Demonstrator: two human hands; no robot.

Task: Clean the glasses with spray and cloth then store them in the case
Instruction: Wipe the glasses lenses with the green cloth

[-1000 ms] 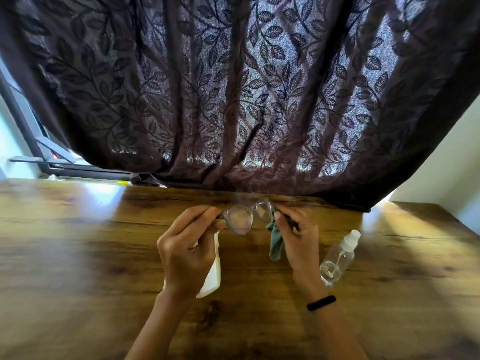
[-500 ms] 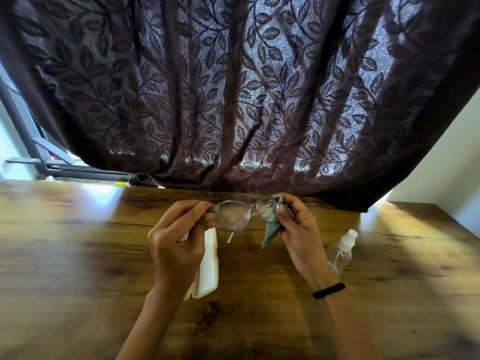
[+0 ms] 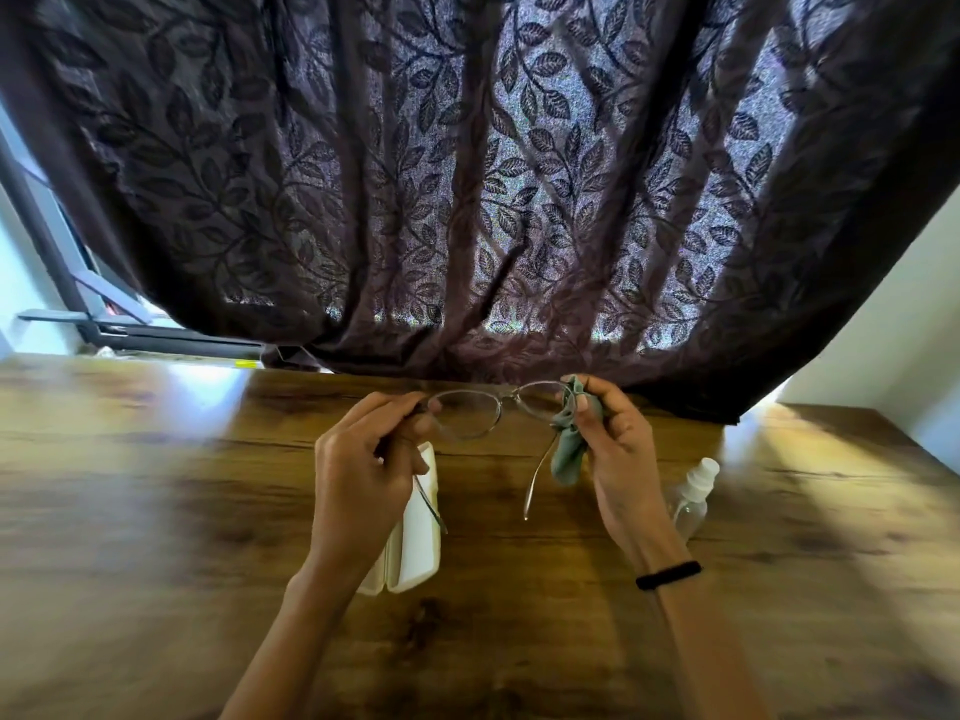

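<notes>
Now that the hands have spread apart, the left hand (image 3: 358, 475) pinches the glasses (image 3: 467, 415) (temples hanging open) and the right hand (image 3: 618, 449) pinches the cloth (image 3: 567, 457) on a lens.

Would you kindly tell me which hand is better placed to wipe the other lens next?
Probably the right hand: it pinches the cloth against one lens of the glasses, while the left hand grips the frame's far end.
</notes>
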